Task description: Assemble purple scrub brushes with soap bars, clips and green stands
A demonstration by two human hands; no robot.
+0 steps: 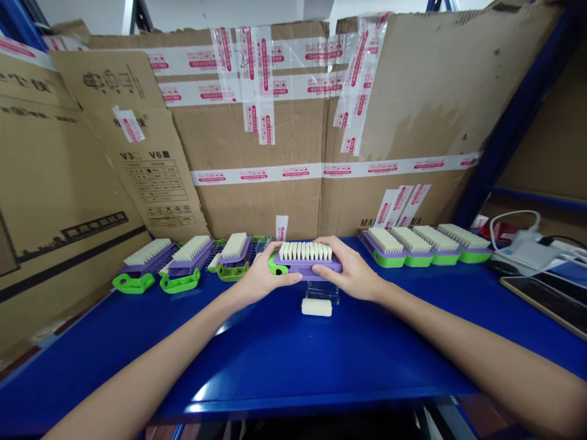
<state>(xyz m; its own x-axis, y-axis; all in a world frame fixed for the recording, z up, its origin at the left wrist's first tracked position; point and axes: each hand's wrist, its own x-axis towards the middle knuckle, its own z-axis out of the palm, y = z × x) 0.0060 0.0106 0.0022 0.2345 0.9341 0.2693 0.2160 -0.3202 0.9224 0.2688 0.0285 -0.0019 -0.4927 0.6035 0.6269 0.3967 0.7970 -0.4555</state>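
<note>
Between my two hands is a purple brush (306, 266) with cream bristles facing up and a green end piece at its left. My left hand (263, 274) grips the left end, thumb along the front side. On the right end, my right hand (352, 267) is closed with its thumb on the purple body. Just below the brush, a clear plastic piece (329, 294) lies on the blue table (293, 360), partly hidden. In front of it lies a cream rounded block (316, 307).
Left of my hands stand three purple brushes (191, 249) with loose green parts (180, 282) before them. Several brushes with green bases (418, 260) form a row at right. A phone (545, 299) and white cables (518, 241) lie far right. Cardboard walls (284, 134) close off the back.
</note>
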